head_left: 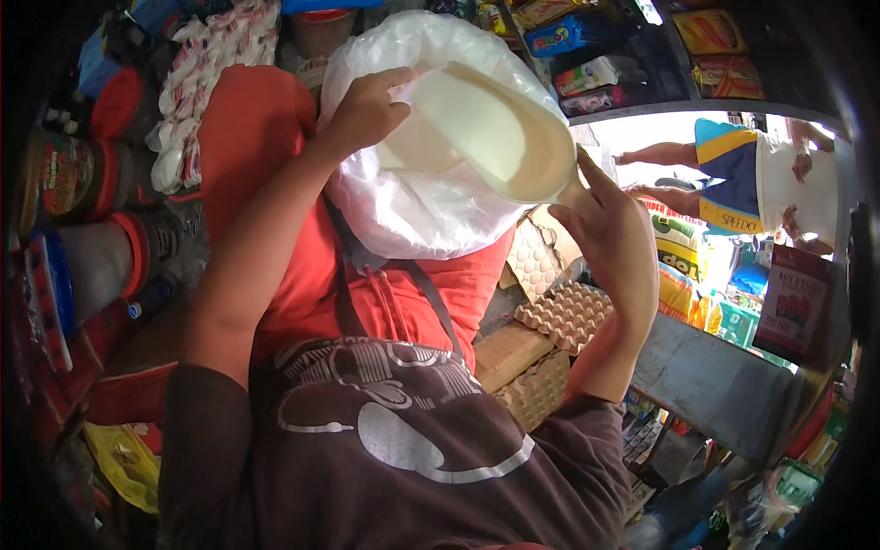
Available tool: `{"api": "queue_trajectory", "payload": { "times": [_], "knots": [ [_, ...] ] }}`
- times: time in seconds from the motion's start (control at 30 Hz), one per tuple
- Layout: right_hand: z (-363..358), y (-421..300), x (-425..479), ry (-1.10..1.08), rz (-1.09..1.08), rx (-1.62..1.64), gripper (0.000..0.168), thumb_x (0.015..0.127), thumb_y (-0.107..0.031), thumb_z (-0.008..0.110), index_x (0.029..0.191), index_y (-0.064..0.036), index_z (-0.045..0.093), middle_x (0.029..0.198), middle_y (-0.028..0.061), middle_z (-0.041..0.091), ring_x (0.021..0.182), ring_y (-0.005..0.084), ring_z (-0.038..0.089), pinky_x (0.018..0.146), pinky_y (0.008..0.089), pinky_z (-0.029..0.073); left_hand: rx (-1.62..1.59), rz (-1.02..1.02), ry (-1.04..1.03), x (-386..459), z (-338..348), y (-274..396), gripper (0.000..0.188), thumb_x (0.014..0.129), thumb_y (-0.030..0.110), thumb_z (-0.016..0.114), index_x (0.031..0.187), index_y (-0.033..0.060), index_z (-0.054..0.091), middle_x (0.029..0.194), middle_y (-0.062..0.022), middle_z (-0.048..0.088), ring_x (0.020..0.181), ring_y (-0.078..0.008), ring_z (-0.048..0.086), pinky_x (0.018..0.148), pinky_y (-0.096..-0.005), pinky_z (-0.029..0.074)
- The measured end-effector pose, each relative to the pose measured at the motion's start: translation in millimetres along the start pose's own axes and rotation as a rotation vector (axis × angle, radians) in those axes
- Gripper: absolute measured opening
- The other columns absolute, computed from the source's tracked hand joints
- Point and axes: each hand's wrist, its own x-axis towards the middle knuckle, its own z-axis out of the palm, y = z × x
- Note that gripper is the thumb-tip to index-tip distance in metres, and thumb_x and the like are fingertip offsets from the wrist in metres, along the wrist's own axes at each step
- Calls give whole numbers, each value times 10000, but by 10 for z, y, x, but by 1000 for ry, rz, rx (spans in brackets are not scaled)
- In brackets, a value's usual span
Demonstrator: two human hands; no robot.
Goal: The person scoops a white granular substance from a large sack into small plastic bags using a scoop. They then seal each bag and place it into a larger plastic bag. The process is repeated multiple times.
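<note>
My right hand (pixel 608 220) grips the handle end of a cream-coloured plastic scoop (pixel 553 165). Pale, fine-looking contents (pixel 491 134) lie in its hollow. My left hand (pixel 371 106) is at the scoop's far, open end, with thumb and forefinger around a bit of thin translucent plastic film (pixel 404 91). Whether that film is a small bag, I cannot tell. Below the scoop, between my red-clad knees, a large white plastic bag (pixel 440 237) stands open with its mouth spread wide. Something pale shows inside it, partly hidden by the scoop.
Cardboard egg trays (pixel 567 313) lie by my right side, near a grey counter (pixel 715 385). Small knotted plastic bags (pixel 206 89) and lidded plastic jars (pixel 103 258) are on the left. Packaged goods (pixel 584 75) fill a shelf ahead. A person in shorts (pixel 729 175) stands beyond the opening.
</note>
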Motion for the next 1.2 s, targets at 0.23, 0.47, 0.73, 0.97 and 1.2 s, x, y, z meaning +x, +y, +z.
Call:
{"api": "queue_trajectory", "payload": {
  "times": [0.23,0.47,0.73,0.97,1.2],
  "knots": [
    [-50,-30,10,-10,93,-49,525,781,-228,694,1253,-64,535,858,189,661,842,357,635,696,441,480,8,-36,-86,3,-79,71,454,726,-4,546,1176,13,609,808,-127,669,506,-124,521,548,-293,461],
    [1149,-112,767,304,-367,98,518,755,-202,733,1244,-132,576,1009,133,664,845,315,647,751,399,506,-69,-89,-170,20,-118,133,449,765,-11,520,1205,19,606,789,-55,654,523,-81,494,534,-270,453],
    [697,-386,809,181,-555,386,131,840,-141,658,910,-33,682,797,102,684,675,207,641,619,308,476,-175,207,16,-15,-484,640,517,786,167,696,1266,26,566,977,-32,669,758,-89,584,752,-253,473],
    [146,-314,854,529,-585,844,253,843,-71,625,1084,6,627,891,99,671,797,187,631,744,283,479,-221,242,-293,544,-699,1347,174,813,153,719,915,17,684,853,-30,683,836,-103,611,819,-250,463],
    [1077,720,-84,777,47,736,221,891,-23,568,1103,29,598,947,79,652,903,161,600,843,306,464,-6,510,208,2027,-1574,2290,115,826,88,665,746,9,641,687,-29,624,655,-100,562,609,-284,451]
  ]
}}
